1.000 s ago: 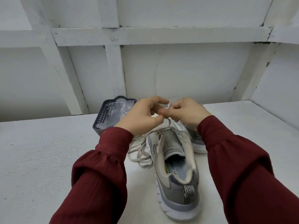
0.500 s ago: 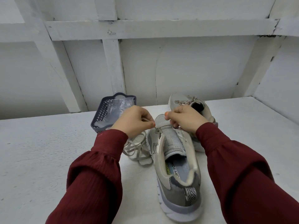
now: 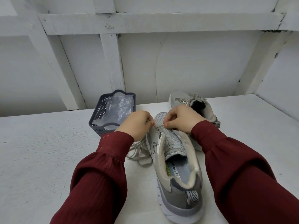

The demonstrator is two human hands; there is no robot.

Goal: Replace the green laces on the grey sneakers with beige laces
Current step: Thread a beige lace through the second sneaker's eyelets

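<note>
- Near sneaker (image 3: 175, 160): grey, upright on the white tabletop (image 3: 40, 151), heel toward the camera, toe pointing to 12 o'clock. The tongue is exposed and the upper eyelets are bare.
- Left hand (image 3: 137, 125): fingers curled, thumb and forefinger pinching the beige lace (image 3: 144, 161) at the 9 o'clock side of the forefoot.
- Right hand (image 3: 182, 120): fingers curled, pinching the same lace at the 3 o'clock side of the forefoot.
- The hands are close together over the toe end, fingertips slightly apart, with a short run of lace between them at the lowest eyelets.
- Lace slack: loose loops on the tabletop at 9 o'clock of the near sneaker, partly under the left wrist.
- Second sneaker (image 3: 182, 98): at 1 o'clock of the first, behind the right hand and laced with a pale lace. Contact between the two shoes cannot be determined.
- Dark perforated basket (image 3: 95, 120): at 10 o'clock of the near sneaker, against the back wall, holding a clear plastic bag (image 3: 118, 107).
- Both forearms are in dark red sleeves (image 3: 100, 175).
</note>
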